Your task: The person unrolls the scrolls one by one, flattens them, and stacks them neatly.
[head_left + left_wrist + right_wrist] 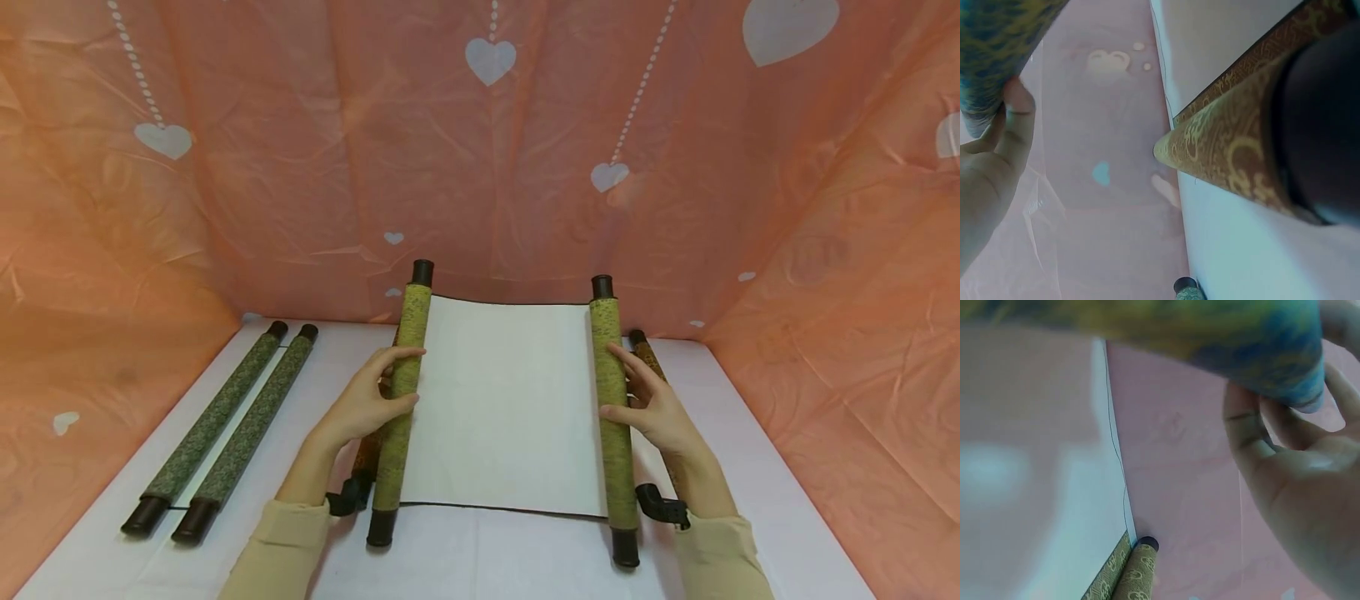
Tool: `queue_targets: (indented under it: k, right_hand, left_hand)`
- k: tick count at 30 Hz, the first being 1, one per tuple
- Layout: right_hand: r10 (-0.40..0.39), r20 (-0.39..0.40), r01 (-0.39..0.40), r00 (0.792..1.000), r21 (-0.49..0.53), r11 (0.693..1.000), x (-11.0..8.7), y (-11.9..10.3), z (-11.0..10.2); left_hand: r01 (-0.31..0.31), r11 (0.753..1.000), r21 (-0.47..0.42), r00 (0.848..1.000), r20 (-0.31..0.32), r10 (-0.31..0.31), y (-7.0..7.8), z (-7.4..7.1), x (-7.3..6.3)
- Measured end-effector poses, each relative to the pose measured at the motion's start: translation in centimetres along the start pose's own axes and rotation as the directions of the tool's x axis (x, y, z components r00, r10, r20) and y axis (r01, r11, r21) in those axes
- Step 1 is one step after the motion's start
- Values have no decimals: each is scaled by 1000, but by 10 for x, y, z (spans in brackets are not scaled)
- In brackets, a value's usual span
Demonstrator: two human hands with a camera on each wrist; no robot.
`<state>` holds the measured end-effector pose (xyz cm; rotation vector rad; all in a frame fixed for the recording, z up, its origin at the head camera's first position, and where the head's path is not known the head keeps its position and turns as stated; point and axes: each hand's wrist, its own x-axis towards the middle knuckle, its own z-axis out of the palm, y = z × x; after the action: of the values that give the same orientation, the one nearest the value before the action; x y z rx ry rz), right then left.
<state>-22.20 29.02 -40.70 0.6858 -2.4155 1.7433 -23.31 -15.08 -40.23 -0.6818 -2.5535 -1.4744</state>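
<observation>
A yellow-green scroll, partly unrolled, is held above the table between both hands. My left hand grips its left roller, thumb and fingers wrapped around the middle. Its right roller is gripped by my right hand in the same way. Between the rollers stretches a plain white sheet. Below it lies a brown scroll with gold patterns; its left roller and right roller show past the held scroll. The middle of the brown scroll is hidden in the head view.
A green scroll with two dark-ended rollers lies slanted at the left on the white tabletop. An orange cloth with pale hearts hangs behind and at both sides. Dark wrist mounts sit under the wrists.
</observation>
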Motion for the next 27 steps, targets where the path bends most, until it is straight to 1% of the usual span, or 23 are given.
queue_targets:
  k: [4, 8, 12, 16, 23, 27]
  right_hand:
    - [4, 7, -4, 1000, -9, 1000, -2, -2, -3]
    - [56, 10, -56, 998, -9, 998, -4, -7, -5]
    - [111, 1, -111, 994, 1, 994, -4, -10, -5]
    - [123, -11, -123, 992, -1, 992, -4, -10, -5]
    - [77, -24, -78, 997, -61, 995, -4, -9, -8]
    - [54, -13, -54, 998, -26, 998, -6, -7, -10]
  left_hand:
    - [13, 1000, -22, 1000, 12, -13, -1, -2, -1]
    - [40, 999, -30, 999, 17, -39, 2, -4, -2]
    - [39, 999, -22, 999, 4, -39, 2, -5, -1]
    - [34, 999, -4, 999, -17, -34, 1, -4, 1]
    - [12, 999, 37, 999, -45, -11, 2, -4, 2]
    - [-10, 999, 44, 998, -68, 13, 0, -4, 0]
